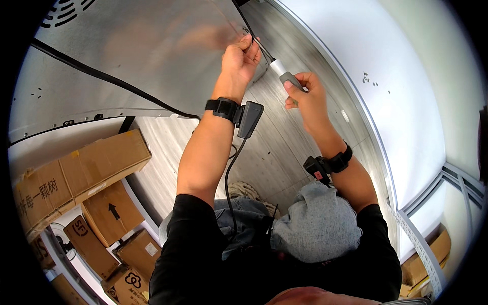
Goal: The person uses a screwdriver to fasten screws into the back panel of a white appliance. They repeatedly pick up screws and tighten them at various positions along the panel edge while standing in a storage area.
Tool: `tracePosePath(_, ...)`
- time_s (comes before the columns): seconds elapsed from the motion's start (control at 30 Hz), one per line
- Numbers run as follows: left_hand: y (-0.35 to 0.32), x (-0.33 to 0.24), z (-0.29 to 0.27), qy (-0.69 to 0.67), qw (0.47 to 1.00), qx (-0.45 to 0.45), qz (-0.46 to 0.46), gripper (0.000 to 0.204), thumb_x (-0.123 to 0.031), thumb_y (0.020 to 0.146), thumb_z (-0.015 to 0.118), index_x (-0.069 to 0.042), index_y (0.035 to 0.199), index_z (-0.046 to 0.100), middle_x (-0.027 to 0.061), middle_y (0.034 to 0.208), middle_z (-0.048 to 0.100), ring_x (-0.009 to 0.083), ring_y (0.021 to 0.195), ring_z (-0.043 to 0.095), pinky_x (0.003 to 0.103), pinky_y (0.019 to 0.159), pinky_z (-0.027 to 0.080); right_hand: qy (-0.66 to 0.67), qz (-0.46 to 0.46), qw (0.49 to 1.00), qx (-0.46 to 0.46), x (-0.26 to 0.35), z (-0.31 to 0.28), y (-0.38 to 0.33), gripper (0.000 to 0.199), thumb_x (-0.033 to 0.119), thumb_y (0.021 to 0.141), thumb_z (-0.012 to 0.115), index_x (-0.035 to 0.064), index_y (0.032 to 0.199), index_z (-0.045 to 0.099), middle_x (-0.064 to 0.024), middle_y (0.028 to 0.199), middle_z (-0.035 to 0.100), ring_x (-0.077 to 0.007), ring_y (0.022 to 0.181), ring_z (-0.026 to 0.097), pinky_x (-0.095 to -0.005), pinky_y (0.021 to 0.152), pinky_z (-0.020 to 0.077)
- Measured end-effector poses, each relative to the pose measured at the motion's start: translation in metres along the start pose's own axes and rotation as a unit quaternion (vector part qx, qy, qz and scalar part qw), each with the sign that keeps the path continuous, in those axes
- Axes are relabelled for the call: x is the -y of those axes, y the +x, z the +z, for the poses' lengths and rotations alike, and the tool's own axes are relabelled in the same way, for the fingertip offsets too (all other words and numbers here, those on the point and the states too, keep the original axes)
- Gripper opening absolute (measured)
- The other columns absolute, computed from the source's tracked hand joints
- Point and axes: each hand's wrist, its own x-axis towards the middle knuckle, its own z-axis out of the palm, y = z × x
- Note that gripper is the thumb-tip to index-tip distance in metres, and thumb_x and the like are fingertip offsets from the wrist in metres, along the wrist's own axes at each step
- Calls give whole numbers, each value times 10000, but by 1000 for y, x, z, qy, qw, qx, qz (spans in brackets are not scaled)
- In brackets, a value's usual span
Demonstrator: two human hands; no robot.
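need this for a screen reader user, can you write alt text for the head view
Seen from above, a person's left hand pinches a thin black cable against a metal appliance panel, while the right hand holds a grey and white screwdriver pointed at it. Both wrists wear black strapped devices; cardboard boxes sit stacked at lower left.
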Motion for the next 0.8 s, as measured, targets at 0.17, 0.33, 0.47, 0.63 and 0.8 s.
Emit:
tracePosePath(0.17, -3, -1, 1, 13, 1000, 3, 2, 36, -98, 901, 547, -71, 913, 567, 60, 928, 617, 128, 794, 598, 331, 820, 411, 62, 95, 992, 58, 14, -10, 4, 354, 267, 880, 623, -29, 1035, 507, -108, 908, 569, -116, 624, 548, -247, 502, 415)
tracePosePath(0.33, -1, -1, -1, 10, 1000, 2, -5, 37, -97, 903, 543, -73, 915, 569, 59, 927, 620, 129, 818, 597, 329, 820, 409, -12, 0, 1000, -20, 9, 3, -3, 378, 363, 924, 536, 1, 1036, 531, -78, 871, 593, -86, 608, 519, -241, 475, 388)
tracePosePath(0.47, -1, 0, 0, 6, 1000, -4, 1, 31, -88, 900, 545, -76, 912, 571, 49, 920, 613, 131, 825, 598, 333, 822, 412, 75, 123, 987, 73, 3, -11, 11, 406, 319, 857, 647, -16, 1040, 509, -92, 965, 517, -89, 618, 519, -251, 452, 403)
tracePosePath(0.63, -1, -1, 0, -3, 1000, 1, -3, 22, -74, 895, 553, -78, 907, 571, 42, 915, 606, 121, 789, 586, 329, 813, 412, -15, 17, 1000, -1, 4, -2, 1, 396, 358, 928, 514, -21, 1044, 513, -102, 902, 566, -110, 625, 554, -252, 457, 416)
tracePosePath(0.8, -5, 0, 3, 3, 1000, -6, 4, 16, -64, 892, 559, -70, 894, 573, 31, 885, 593, 117, 757, 572, 320, 804, 412, 86, 97, 990, 56, 19, -6, 5, 364, 286, 926, 534, -35, 1093, 488, -122, 888, 574, -143, 614, 564, -261, 481, 438)
